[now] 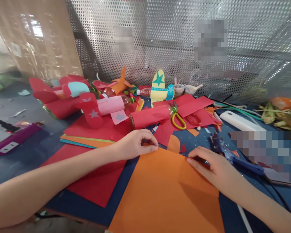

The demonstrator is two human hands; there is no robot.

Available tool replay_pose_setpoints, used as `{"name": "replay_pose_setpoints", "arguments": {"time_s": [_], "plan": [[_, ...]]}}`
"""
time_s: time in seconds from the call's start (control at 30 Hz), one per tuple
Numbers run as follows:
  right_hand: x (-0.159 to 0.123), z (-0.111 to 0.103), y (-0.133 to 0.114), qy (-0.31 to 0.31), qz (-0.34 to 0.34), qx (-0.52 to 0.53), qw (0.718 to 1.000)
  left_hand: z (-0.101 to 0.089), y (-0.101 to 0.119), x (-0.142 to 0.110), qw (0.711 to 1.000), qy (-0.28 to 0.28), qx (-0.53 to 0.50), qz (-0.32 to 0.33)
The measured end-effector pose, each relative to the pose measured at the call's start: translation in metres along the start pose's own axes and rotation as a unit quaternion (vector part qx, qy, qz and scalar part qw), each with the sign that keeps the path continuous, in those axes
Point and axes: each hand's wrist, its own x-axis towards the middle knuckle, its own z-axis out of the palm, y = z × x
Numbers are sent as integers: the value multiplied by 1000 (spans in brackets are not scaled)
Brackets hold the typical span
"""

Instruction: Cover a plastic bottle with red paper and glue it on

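Observation:
A large orange paper sheet (169, 191) lies in front of me, running past the bottom of the view. Its far left corner is pinched between thumb and fingers of my left hand (138, 144). My right hand (210, 165) grips the far right corner the same way. Just beyond the sheet's far edge, between my hands, sits a small rounded orange paper piece (174, 144). Farther off is a bottle wrapped in red paper (151, 116), with yellow-handled scissors (178, 120) beside its neck.
Red sheets (97, 181) lie under my left forearm. Paper-covered bottle planes (111, 105) crowd the back, before a perforated metal panel (169, 42). A blue glue gun (247, 165) is at right, a purple power strip (19, 137) at left.

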Motion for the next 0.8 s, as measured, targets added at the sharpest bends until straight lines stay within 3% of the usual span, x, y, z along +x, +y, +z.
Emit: {"name": "replay_pose_setpoints", "arguments": {"time_s": [0.17,0.37,0.57,0.67,0.8], "plan": [[1,-6,-1,2,23,18,1000,-10,-1,5,995,-24,-66,-67],[2,-12,6,16,75,39,996,-16,-3,9,981,2,-120,-153],[5,-24,14,21,149,114,982,-17,-2,11,982,31,-125,-140],[7,-28,20,46,203,207,956,-19,-3,11,982,74,-138,-110],[10,-31,25,43,244,387,888,-19,-1,11,966,136,-191,-110]]}}
